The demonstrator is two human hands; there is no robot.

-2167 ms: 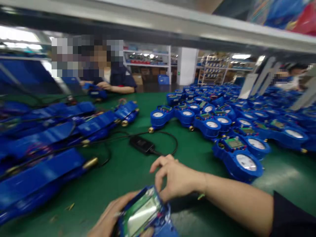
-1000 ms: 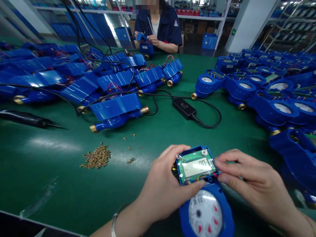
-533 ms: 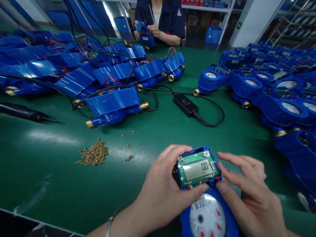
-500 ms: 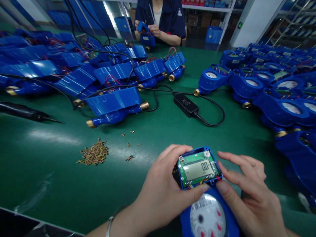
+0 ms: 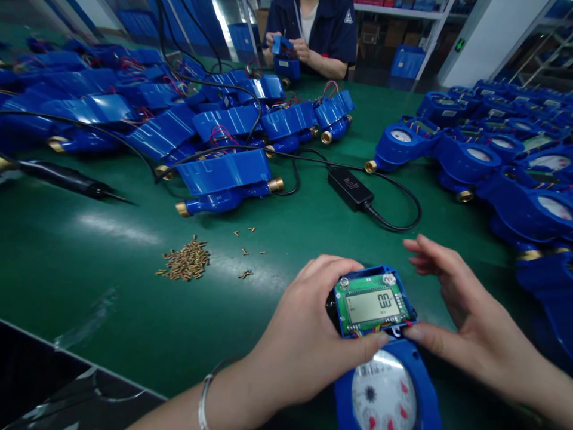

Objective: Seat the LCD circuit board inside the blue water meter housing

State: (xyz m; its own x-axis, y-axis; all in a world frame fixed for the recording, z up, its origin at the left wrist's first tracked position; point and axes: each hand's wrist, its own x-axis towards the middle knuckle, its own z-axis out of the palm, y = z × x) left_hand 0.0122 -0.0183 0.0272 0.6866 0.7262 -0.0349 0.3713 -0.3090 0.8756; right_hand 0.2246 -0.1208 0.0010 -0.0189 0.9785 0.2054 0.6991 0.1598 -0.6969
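Note:
A blue water meter (image 5: 385, 388) lies at the near edge of the green table, its white dial facing up. Its open top holds a green circuit board with an LCD screen (image 5: 372, 304) reading "00". My left hand (image 5: 304, 340) wraps round the left side of that housing, thumb pressed on the board's lower edge. My right hand (image 5: 465, 316) rests at the right side: its thumb touches the housing's lower right corner, while its fingers are spread and lifted off.
A heap of small brass screws (image 5: 187, 264) lies to the left, an electric screwdriver (image 5: 67, 180) farther left. A black power adapter (image 5: 350, 189) with cable sits mid-table. Several blue meters crowd the left (image 5: 224, 176) and right (image 5: 465, 162). A person (image 5: 313, 33) works opposite.
My right fingers have lifted and spread away from the meter's side; only the thumb stays on it. My view has shifted slightly, and the left hand keeps its grip.

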